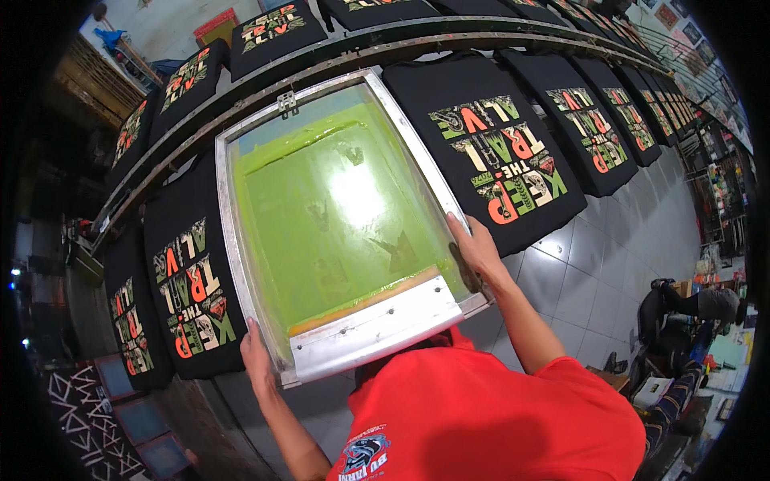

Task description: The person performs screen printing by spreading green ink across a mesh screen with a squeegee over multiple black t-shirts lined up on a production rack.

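A silk-screen printing frame (pixel 421 164) with metal rails lies in front of me, its far end at the long rail. Green ink (pixel 277 232) coats its mesh, thickest along the edges, with a few darker patches showing through. Across the near end of the mesh rests a wide squeegee (pixel 373 329) with a metal holder and an orange-yellow blade edge. My left hand (pixel 257 359) grips the frame's left side by the near corner. Farther up on the right side, my right hand (pixel 477 247) is closed around the rail. Whatever lies beneath the frame is hidden.
Black printed T-shirts flank the frame, one on the left (pixel 188 280) and one on the right (pixel 497 152). More shirts line the long metal rail (pixel 180 156) and a second row behind it. A tiled floor (pixel 605 264) and a cluttered bench are at the right.
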A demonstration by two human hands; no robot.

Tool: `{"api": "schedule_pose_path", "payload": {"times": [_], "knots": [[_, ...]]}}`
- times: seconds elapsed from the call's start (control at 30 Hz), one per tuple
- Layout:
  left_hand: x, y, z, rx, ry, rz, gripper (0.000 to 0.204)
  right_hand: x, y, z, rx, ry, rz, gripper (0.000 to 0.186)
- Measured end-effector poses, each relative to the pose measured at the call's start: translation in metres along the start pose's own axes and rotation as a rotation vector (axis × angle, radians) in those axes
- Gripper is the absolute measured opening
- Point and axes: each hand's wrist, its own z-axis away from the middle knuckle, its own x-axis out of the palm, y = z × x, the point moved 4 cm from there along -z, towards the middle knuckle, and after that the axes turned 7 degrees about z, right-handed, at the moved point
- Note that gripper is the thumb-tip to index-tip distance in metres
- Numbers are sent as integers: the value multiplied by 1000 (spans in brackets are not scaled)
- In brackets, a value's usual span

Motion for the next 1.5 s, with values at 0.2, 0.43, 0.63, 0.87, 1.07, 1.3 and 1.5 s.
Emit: {"api": "schedule_pose_path", "payload": {"times": [0.2, 0.43, 0.63, 0.87, 1.07, 1.3, 1.5], "knots": [[-11, -9, 24, -30, 145, -60, 63, 8, 0, 21, 63, 108, -47, 78], [-110, -40, 43, 21, 252, 176, 59, 62, -61, 75, -33, 99, -176, 65], [-256, -58, 8, 69, 353, 129, 60, 182, -124, 141, -67, -27, -254, 77], [-401, -97, -88, 113, 358, -6, 57, 312, -182, 223, -80, 23, -311, 72], [-457, -112, -137, 64, 255, 46, 55, 351, -208, 278, 39, 203, -204, 62], [-469, -103, -176, 51, 114, 145, 53, 373, -225, 282, 6, 207, -251, 67], [-455, -92, -194, 68, 75, 57, 51, 367, -233, 266, 33, 232, -199, 64]]}}
